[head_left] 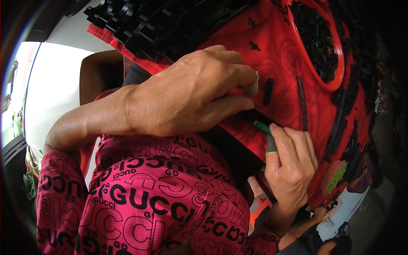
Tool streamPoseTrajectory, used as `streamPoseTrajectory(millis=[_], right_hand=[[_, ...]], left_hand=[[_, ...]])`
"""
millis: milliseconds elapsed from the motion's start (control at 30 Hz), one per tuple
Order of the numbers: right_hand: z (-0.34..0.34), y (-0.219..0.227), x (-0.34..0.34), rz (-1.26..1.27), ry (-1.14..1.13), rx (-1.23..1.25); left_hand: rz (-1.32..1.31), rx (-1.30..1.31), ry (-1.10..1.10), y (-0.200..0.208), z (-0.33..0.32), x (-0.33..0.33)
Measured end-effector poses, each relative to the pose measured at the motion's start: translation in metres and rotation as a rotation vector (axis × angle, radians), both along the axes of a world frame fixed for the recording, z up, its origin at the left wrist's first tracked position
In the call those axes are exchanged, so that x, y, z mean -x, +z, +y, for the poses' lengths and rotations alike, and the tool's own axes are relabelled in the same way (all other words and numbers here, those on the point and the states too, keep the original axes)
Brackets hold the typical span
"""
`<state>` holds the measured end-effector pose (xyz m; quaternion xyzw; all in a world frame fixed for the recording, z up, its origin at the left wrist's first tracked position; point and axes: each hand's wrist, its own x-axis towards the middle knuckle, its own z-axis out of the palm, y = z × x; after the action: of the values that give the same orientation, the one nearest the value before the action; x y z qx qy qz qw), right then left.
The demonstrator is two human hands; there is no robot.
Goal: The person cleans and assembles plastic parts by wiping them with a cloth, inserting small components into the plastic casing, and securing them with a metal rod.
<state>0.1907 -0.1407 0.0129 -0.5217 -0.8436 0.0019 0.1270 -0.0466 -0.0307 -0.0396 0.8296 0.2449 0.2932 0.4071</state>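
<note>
My left hand [187, 91] reaches across in front of me, its fingers curled and the thumb close to the index finger. A pale wrap [252, 87] covers one fingertip. Whatever those fingers pinch is hidden; something dark shows just below the thumb. Lower right, my right hand [293, 163] is closed on a slim green-handled tool [262, 126], which points toward the left hand. Its thumb wears a grey finger cover [271, 145]. A short black strip [268, 92] lies on the red cloth [238, 36] beyond the left fingertips, and a thin dark rod [302, 102] rests farther right.
Black moulded plastic parts [157, 25] are heaped at the far left. A red-rimmed basket [338, 78] of small black pieces stands far right, with more black strips [338, 123] beside it. A cardboard box [91, 76] is at left. Another person's arm [312, 217] shows lower right.
</note>
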Motion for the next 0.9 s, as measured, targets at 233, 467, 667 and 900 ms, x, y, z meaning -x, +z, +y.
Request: streamPoseTrajectory(millis=[233,467,667,900], right_hand=[[0.000,0.000,0.014,0.001,-0.127,0.090],[-0.001,-0.003,0.019,0.071,-0.193,0.175],[0.001,-0.004,0.016,0.096,-0.195,0.154],[-0.001,-0.006,0.005,0.297,-0.240,0.225]], left_hand=[[-0.026,-0.065,-0.015,0.000,-0.007,0.017],[-0.064,-0.097,0.006,-0.022,-0.017,0.006],[-0.088,-0.191,-0.027,-0.029,-0.016,-0.003],[-0.026,-0.203,-0.042,-0.024,-0.015,-0.005]])
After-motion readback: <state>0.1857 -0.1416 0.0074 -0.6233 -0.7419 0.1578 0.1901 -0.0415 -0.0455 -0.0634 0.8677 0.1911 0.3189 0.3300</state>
